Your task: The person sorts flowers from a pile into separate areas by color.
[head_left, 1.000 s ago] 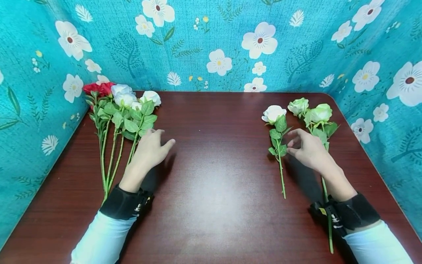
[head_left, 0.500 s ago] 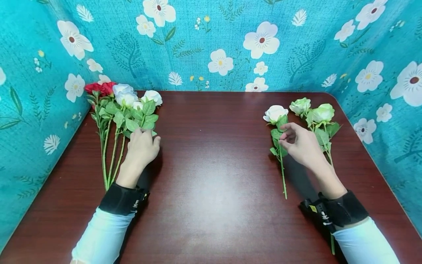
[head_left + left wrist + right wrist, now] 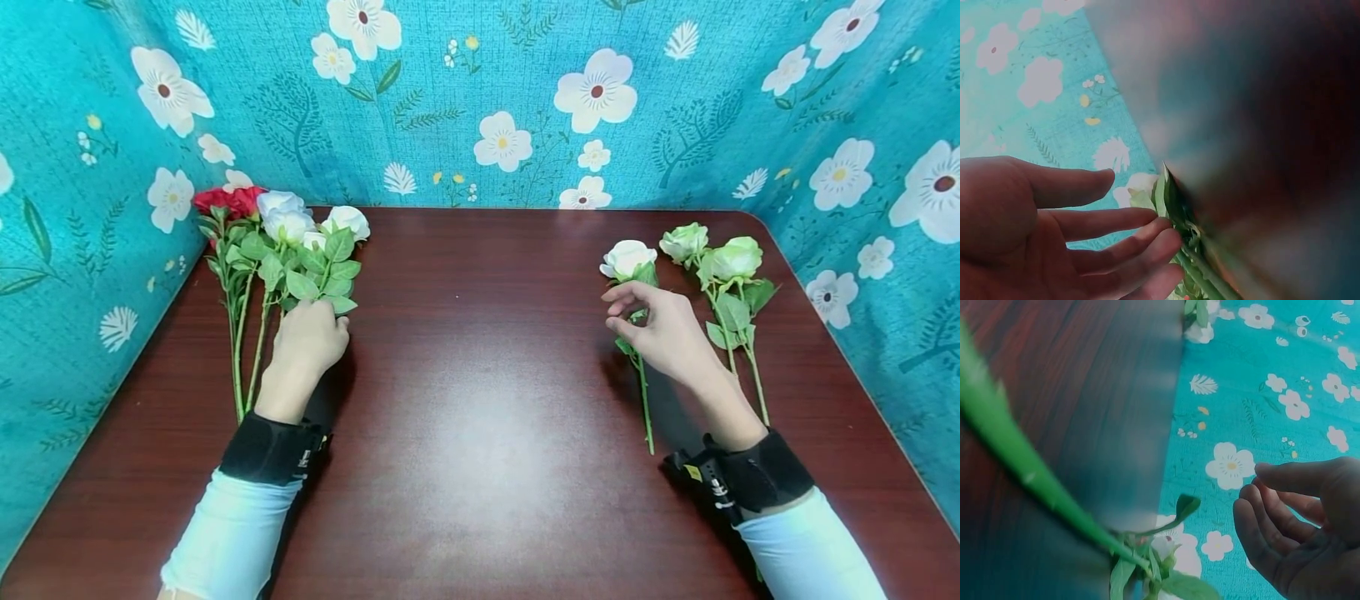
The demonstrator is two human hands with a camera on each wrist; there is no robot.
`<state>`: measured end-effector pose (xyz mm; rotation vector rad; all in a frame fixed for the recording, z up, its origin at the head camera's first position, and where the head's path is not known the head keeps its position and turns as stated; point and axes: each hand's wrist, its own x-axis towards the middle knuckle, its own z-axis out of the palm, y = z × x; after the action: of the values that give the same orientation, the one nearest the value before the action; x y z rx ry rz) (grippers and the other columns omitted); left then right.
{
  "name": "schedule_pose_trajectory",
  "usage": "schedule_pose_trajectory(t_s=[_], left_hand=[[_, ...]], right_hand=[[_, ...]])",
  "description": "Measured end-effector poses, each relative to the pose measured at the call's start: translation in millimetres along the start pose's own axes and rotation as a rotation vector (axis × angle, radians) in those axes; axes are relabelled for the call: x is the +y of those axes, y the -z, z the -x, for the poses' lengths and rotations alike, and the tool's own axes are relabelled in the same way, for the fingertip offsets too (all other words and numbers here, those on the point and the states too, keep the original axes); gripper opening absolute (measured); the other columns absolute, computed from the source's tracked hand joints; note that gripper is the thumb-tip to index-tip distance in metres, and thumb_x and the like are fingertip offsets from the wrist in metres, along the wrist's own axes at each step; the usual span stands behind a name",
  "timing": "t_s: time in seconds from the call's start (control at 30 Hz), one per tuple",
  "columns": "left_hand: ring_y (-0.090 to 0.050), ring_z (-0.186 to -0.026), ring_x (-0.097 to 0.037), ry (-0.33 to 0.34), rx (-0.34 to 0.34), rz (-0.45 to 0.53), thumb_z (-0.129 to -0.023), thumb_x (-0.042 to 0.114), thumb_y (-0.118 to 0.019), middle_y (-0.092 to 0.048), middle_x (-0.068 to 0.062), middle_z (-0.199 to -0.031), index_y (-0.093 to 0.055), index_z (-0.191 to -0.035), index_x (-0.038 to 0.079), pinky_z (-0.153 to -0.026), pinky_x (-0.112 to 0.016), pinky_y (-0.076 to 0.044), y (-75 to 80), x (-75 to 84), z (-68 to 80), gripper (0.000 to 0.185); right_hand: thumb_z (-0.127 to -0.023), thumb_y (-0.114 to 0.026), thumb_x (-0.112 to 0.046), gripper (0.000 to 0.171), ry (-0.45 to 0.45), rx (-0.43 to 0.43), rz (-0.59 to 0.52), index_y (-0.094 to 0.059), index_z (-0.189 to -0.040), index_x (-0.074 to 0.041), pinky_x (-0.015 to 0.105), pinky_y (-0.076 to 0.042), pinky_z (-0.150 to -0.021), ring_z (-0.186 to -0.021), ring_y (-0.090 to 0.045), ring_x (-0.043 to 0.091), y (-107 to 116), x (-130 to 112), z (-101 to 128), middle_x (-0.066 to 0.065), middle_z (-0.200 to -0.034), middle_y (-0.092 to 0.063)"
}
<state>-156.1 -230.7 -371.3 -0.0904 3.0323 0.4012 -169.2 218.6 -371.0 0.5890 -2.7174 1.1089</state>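
Room type unclear: floral fabric (image 3: 435, 158) borders a table (image 3: 480, 367) on 3 sides.

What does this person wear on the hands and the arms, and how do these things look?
The left hand and right hand wear no gloves. The left wristband and right wristband are wide and black. A small dark device on the right one shows white markings and a yellow patch. The left sleeve and right sleeve are pale blue, without visible print.

Bunched roses (image 3: 285, 227) lie left on the table (image 3: 480, 358), three roses (image 3: 733, 260) right.
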Motion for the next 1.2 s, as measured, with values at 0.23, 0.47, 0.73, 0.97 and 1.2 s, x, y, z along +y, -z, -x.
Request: schedule_pose_trajectory(t_s=[0.23, 0.47, 0.73, 0.97, 1.2], left_hand=[[-0.060, -0.094, -0.055, 0.052, -0.061, -0.024, -0.104, 0.014, -0.055, -0.055, -0.038, -0.112, -0.061, -0.116, -0.015, -0.071, -0.063, -0.052, 2.4, -5.6, 0.9, 0.033], [-0.063, -0.086, -0.057, 0.047, -0.104, -0.064, -0.096, 0.010, -0.062, -0.060, -0.044, -0.104, -0.062, -0.110, -0.016, -0.063, -0.059, -0.054, 7.5, -11.3, -0.5, 0.029], [-0.060, -0.082, -0.056, 0.071, -0.030, -0.054, -0.094, 0.004, -0.060, -0.055, -0.042, -0.100, -0.061, -0.102, -0.019, -0.061, -0.059, -0.053, 14.7, -18.7, 1.4, 0.024], [-0.059, -0.065, -0.040, 0.075, -0.101, -0.056, -0.090, -0.006, -0.050, -0.053, -0.023, -0.071, -0.051, -0.064, 0.004, -0.052, -0.045, -0.047, 16.0, -29.4, 0.0, 0.027], [-0.060, -0.068, -0.043, 0.086, -0.131, -0.046, -0.089, -0.007, -0.049, -0.059, -0.032, -0.081, -0.061, -0.076, -0.004, -0.051, -0.044, -0.047, 16.8, -33.3, -2.1, 0.019]], right_hand=[[-0.092, -0.075, -0.002, 0.021, 0.024, -0.038, -0.017, -0.071, -0.112, -0.008, 0.023, -0.049, -0.066, -0.088, -0.067, 0.015, -6.4, -4.8, -3.1, 0.003, -0.093, -0.072], [-0.093, -0.074, -0.003, 0.019, 0.030, -0.049, -0.018, -0.070, -0.111, -0.008, 0.025, -0.048, -0.066, -0.088, -0.066, 0.014, -8.2, -7.0, -2.9, 0.002, -0.093, -0.071], [-0.093, -0.074, -0.004, 0.018, 0.032, -0.065, -0.020, -0.070, -0.110, -0.009, 0.026, -0.046, -0.064, -0.087, -0.065, 0.014, -8.8, -7.3, -3.4, 0.003, -0.093, -0.071], [-0.094, -0.073, -0.004, 0.017, 0.027, -0.077, -0.020, -0.070, -0.110, -0.009, 0.027, -0.046, -0.066, -0.086, -0.065, 0.014, -9.0, -7.0, -4.1, 0.003, -0.093, -0.071], [-0.093, -0.073, -0.003, 0.019, 0.007, -0.092, -0.014, -0.070, -0.111, -0.009, 0.028, -0.047, -0.067, -0.086, -0.065, 0.014, -9.3, -8.0, -4.5, 0.000, -0.094, -0.071]])
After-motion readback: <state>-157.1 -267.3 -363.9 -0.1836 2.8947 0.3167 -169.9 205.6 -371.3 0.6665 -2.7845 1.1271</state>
